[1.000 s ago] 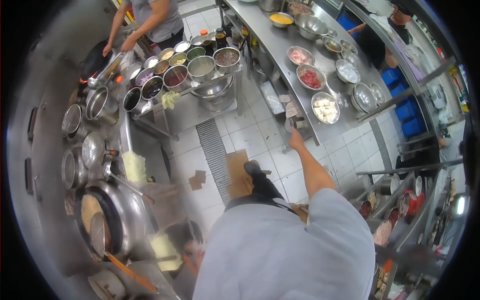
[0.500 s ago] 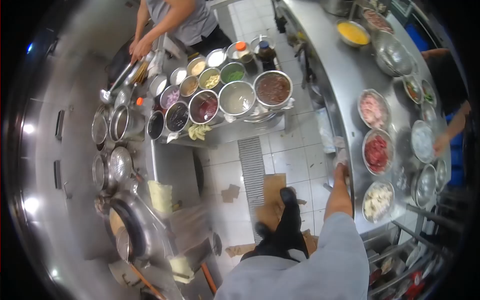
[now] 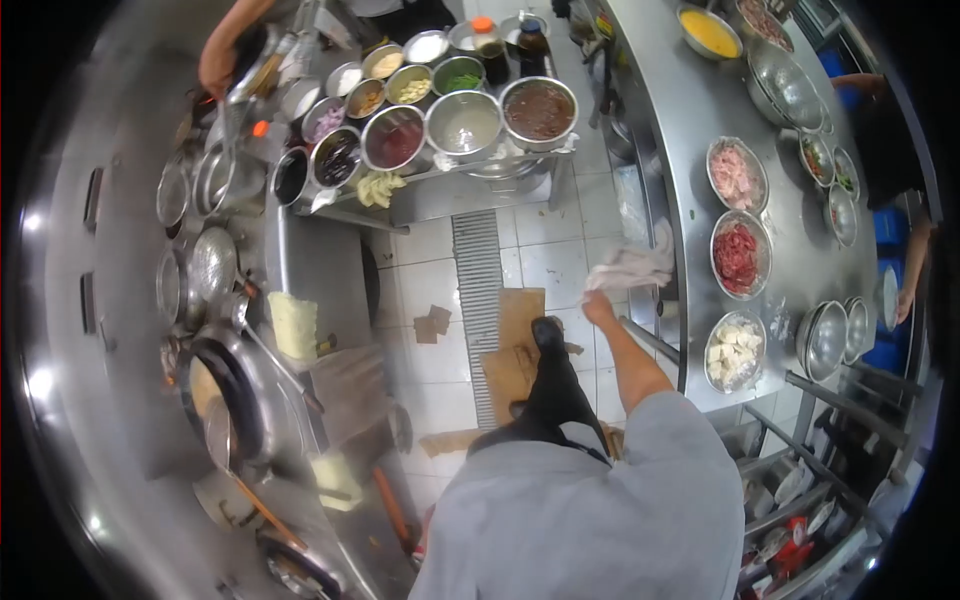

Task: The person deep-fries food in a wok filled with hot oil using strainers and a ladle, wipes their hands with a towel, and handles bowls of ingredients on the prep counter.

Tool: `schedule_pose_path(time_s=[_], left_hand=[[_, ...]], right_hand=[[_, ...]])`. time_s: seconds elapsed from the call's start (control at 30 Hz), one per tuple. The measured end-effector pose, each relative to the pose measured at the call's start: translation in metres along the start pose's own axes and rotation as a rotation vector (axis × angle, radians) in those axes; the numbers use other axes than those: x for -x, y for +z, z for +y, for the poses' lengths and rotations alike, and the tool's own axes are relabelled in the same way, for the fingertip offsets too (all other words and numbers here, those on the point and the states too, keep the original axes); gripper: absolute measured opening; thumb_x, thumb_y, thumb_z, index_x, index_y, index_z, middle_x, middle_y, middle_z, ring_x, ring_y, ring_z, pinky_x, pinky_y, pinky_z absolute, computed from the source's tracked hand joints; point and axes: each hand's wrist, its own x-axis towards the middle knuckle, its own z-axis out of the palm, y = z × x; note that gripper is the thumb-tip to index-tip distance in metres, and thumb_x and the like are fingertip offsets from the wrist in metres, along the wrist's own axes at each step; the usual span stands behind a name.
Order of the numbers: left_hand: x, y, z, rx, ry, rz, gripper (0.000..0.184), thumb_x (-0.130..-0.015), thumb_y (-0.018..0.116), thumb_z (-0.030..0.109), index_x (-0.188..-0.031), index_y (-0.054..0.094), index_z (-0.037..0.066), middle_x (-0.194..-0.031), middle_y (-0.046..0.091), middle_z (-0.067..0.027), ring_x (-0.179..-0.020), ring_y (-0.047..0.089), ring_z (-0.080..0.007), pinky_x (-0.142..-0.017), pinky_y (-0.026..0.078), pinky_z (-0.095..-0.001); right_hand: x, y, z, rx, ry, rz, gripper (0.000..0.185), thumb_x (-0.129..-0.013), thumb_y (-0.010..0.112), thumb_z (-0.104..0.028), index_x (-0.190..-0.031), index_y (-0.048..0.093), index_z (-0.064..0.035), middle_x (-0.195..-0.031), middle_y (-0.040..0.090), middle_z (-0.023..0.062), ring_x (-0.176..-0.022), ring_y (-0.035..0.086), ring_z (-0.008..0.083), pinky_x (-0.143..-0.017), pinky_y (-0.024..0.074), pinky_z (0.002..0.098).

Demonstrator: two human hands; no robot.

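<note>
My right hand (image 3: 598, 308) is closed on a pale, pinkish cloth (image 3: 632, 268), which hangs out over the floor beside the right-hand metal table. Near it on that table (image 3: 690, 190) stand bowls of sliced red meat (image 3: 735, 257), pale meat (image 3: 737, 176) and white chunks (image 3: 735, 350). My left hand is not to be made out; its side of my body is hidden by my grey shirt. On the left, a large wok (image 3: 225, 395) holds a ladle with an orange handle (image 3: 265, 513).
Pots of sauces and seasonings (image 3: 392, 138) stand on a stand ahead. One person's arm (image 3: 222, 55) works at the upper left; another person's arm (image 3: 912, 262) holds a bowl at the right. Cardboard (image 3: 510, 365) lies on the tiled floor by a drain grate (image 3: 478, 300).
My right hand has come away from the table's edge with the cloth. The person on the right has moved a bowl off the table.
</note>
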Motion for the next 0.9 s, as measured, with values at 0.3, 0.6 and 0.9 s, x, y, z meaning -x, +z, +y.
schedule_pose_path(time_s=[0.3, 0.6, 0.9], left_hand=[[0.01, 0.034, -0.038, 0.12, 0.226, 0.189, 0.035, -0.088, 0.058, 0.024, -0.117, 0.059, 0.005, -0.09, 0.066, -0.0122, -0.082, 0.063, -0.0194, -0.075, 0.05, -0.0326], [0.063, -0.008, 0.151, 0.512, 0.688, 0.423, 0.054, -0.086, 0.062, 0.017, -0.136, 0.043, 0.009, -0.125, 0.056, -0.0113, -0.098, 0.06, -0.0215, -0.082, 0.049, -0.0302], [0.129, -0.081, 0.166, 0.426, 0.59, 0.651, 0.021, -0.083, 0.054, 0.003, -0.103, 0.057, 0.003, -0.088, 0.063, -0.0056, -0.084, 0.057, -0.0162, -0.078, 0.045, -0.0281]], right_hand=[[0.128, 0.01, -0.154, -0.268, -0.387, -0.558, 0.034, -0.083, 0.061, -0.011, -0.116, 0.063, -0.0031, -0.112, 0.065, 0.0107, -0.1, 0.059, 0.017, -0.087, 0.0454, 0.0295], [0.443, -0.025, -0.408, 0.029, -1.145, -0.985, 0.012, -0.078, 0.057, -0.007, -0.089, 0.062, -0.0047, -0.078, 0.064, 0.0067, -0.072, 0.06, 0.0184, -0.067, 0.0471, 0.0311], [0.504, -0.012, -0.466, 0.1, -1.532, -0.49, 0.036, -0.084, 0.06, -0.019, -0.118, 0.058, -0.0077, -0.108, 0.059, 0.0131, -0.098, 0.057, 0.0285, -0.084, 0.0473, 0.0358]])
